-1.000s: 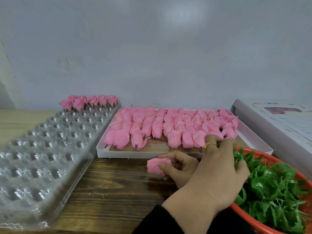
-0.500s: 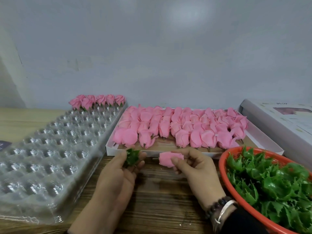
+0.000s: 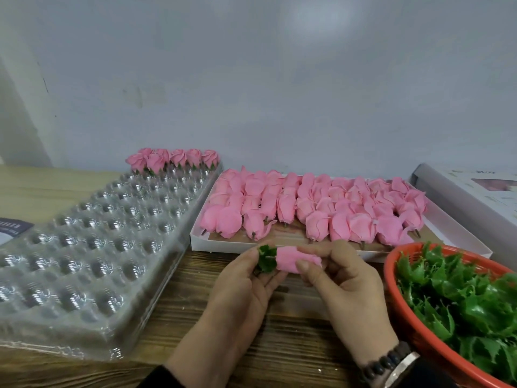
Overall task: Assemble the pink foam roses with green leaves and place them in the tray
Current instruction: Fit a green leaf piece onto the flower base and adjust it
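Observation:
My right hand [image 3: 345, 287] pinches a pink foam rose [image 3: 291, 260] lying sideways above the wooden table. My left hand [image 3: 240, 284] pinches a green leaf [image 3: 266, 259] against the rose's stem end, so the two touch. On the left sits a clear plastic tray [image 3: 84, 247] with many hollow cells. Several finished roses [image 3: 173, 158] stand in a row along its far edge. A white box [image 3: 461, 233] behind my hands holds several loose pink roses [image 3: 313, 205]. At the right, an orange basket [image 3: 402, 309] is full of green leaves [image 3: 464, 301].
A flat grey-white carton [image 3: 472, 191] lies at the far right beside the white box. A dark card [image 3: 11, 228] pokes out at the left edge under the tray. A pale wall stands right behind the table.
My left hand came back from the leaf basket with a green leaf. Both hands drew together, and the leaf now meets the stem end of the rose in my right hand.

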A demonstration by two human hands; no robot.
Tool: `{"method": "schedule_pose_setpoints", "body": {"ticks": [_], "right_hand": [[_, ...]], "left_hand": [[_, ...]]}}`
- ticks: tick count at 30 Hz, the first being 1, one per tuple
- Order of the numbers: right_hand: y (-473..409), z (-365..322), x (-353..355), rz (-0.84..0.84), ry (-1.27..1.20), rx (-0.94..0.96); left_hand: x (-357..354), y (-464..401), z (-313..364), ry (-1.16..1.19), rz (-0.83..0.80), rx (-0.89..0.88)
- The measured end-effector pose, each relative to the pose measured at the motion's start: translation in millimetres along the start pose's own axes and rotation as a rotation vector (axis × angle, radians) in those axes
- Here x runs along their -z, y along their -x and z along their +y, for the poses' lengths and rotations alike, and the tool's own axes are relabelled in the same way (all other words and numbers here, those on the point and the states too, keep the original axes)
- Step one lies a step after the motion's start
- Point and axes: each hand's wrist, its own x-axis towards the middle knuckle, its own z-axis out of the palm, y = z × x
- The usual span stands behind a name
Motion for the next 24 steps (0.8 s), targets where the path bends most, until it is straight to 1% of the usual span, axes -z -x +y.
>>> {"method": "schedule_pose_setpoints", "body": {"ticks": [2, 5, 11, 19, 21, 24], "right_hand": [[1, -3, 0, 0.004, 0.072, 0.07], [3, -5, -1, 0.024, 0.135, 0.138], [3, -2, -1, 0.026, 0.174, 0.114], [1, -2, -2, -0.025, 0.269, 0.161], [1, -1, -2, -0.054, 0.258, 0.137], [0, 0, -1, -0.036, 0.295, 0.175]], "left_hand": [[0, -1, -1, -0.036, 0.039, -0.029], [-1, 0, -2, -0.04, 0.03, -0.056], [-7, 8, -9, -0.032, -0.056, -0.027], [-8, 9, -11, -0.03, -0.095, -0.031], [-9, 10, -14, -0.007, -0.134, -0.013], [-8, 11, -16, 0.011, -0.235, 0.012]]}}
